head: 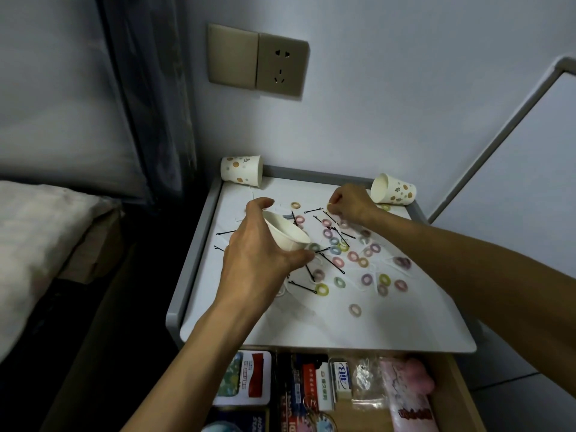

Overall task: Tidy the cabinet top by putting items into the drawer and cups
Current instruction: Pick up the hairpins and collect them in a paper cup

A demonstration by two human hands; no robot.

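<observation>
The cup (285, 232) is in the left hand (258, 254), above the middle-left of the top (343, 325). Thumb and fingers curl round its wall. It is tilted, with the mouth facing up and to the far right, toward the right hand (352, 202); its long axis runs about from near-left to far-right.

The right hand is low over the far right part of the top. Its fingertips are pressed together on something small and pale yellow, perhaps a ring; the blur does not let me say for sure.

Between and below the hands, rings (322, 289) lie flat, scattered over the middle and the right. Black pins (304, 287) lie among them, pointing many ways. The near strip of the top is bare white.

A raised grey rim (193, 244) runs along the left, back and right edges; the near edge has no rim.

The back-left cup (241, 169) lies on its side at the back-left corner. The back-right cup (393, 189) lies on its side at the back-right corner, its mouth to the left, near the right wrist.

The drawer (458, 400) stands open under the near edge, packed with boxes and packets.
</observation>
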